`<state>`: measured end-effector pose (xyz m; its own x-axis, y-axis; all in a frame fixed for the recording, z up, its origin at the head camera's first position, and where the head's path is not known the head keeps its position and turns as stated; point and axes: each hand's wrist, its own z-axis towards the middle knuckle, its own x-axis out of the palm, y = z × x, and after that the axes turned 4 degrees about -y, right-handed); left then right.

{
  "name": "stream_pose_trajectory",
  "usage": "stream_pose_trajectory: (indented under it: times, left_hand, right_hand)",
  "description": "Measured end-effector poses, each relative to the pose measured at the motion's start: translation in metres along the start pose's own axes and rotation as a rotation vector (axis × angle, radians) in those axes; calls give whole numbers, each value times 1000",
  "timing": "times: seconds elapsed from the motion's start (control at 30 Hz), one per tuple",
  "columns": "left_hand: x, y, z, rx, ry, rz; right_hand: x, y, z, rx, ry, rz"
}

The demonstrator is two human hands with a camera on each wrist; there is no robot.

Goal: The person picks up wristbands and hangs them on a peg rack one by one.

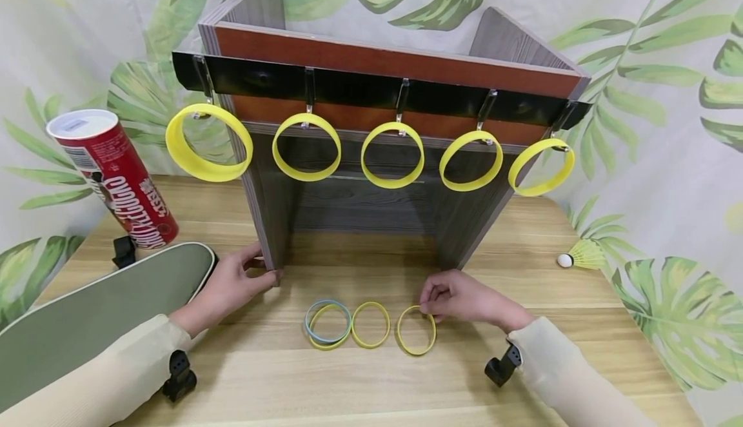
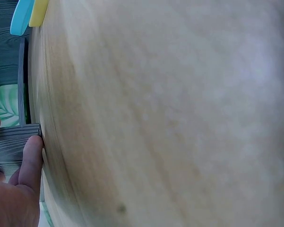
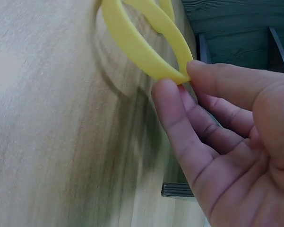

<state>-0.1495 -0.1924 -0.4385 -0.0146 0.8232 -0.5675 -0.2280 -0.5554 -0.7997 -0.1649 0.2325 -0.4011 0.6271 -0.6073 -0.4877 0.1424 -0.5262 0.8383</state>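
Note:
A yellow wristband [image 1: 433,337] is pinched by its edge between the thumb and fingertip of my right hand [image 1: 464,297], just above the table; the right wrist view shows this band [image 3: 137,49] tilted. My left hand [image 1: 232,285] grips the foot of the grey wooden stand's left panel [image 1: 264,220], fingers on both sides of the panel end [image 2: 9,151] in the left wrist view. Left of the held band lie another yellow band [image 1: 388,325] and a blue band [image 1: 327,302] overlapping a yellow one [image 1: 327,348].
Several yellow bands [image 1: 215,170] hang from hooks on a black strip [image 1: 354,88] across the stand. A red can [image 1: 124,182] and a grey-green case [image 1: 116,291] are at left. A shuttlecock [image 1: 583,256] lies at right on the wooden table [image 1: 325,388].

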Motion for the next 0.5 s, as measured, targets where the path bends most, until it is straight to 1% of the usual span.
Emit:
stream_pose_trajectory:
  times: [0.1, 0.33, 0.43, 0.5]
  left_hand:
    - [-1, 0, 0, 4, 0, -1]
    - [0, 1, 0, 10, -4, -10]
    - [1, 1, 0, 11, -5, -22]
    - [1, 1, 1, 10, -4, -26]
  right_hand:
    - [-3, 2, -2, 15, 25, 19]
    - [-12, 6, -6, 19, 126, 26]
    - [-15, 9, -7, 10, 138, 45]
    - [-17, 12, -8, 6, 130, 61]
